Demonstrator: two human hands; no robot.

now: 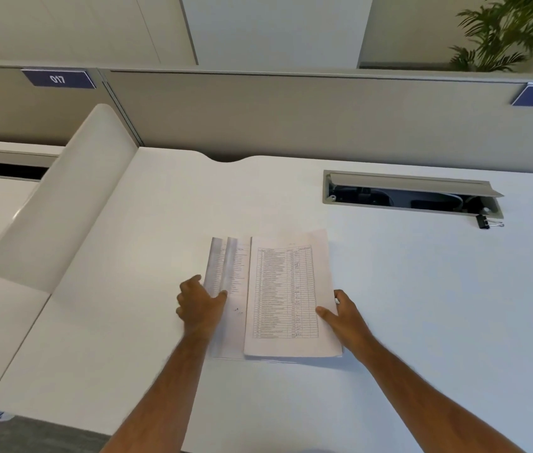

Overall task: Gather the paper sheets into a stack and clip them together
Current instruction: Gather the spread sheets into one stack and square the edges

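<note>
While both forearms reach in from the bottom of the view, angled toward each other, the paper sheets [286, 295] lie near the middle of the white desk [422, 305], not yet squared up: a top sheet printed with a table sits to the right, and blurred sheets [227, 289] beneath it stick out on the left side.

The left hand [201, 305] is at nine o'clock of the papers, back of the hand up, fingers loosely curled at the left edge, the thumb [221, 295] lying on the protruding sheets. Whether the fingers are under the edge or just against it, I can't tell; motion blur smears that side.

The right hand [345, 313] is at three o'clock of the papers, holding the right edge of the top sheets: thumb [324, 312] flat on top of the page, fingers tucked at the edge, a narrow pinch on the paper.

Up at two o'clock from the stack, well apart from it, a black binder clip [484, 221] lies on the desk, just beside the lower right corner of the open cable tray [412, 194].

At ten o'clock, a rounded white divider panel [62, 204] leans between this desk and the neighbouring one. A grey partition [291, 116] runs across the back, carrying a blue number plate [59, 79] reading 017.
</note>
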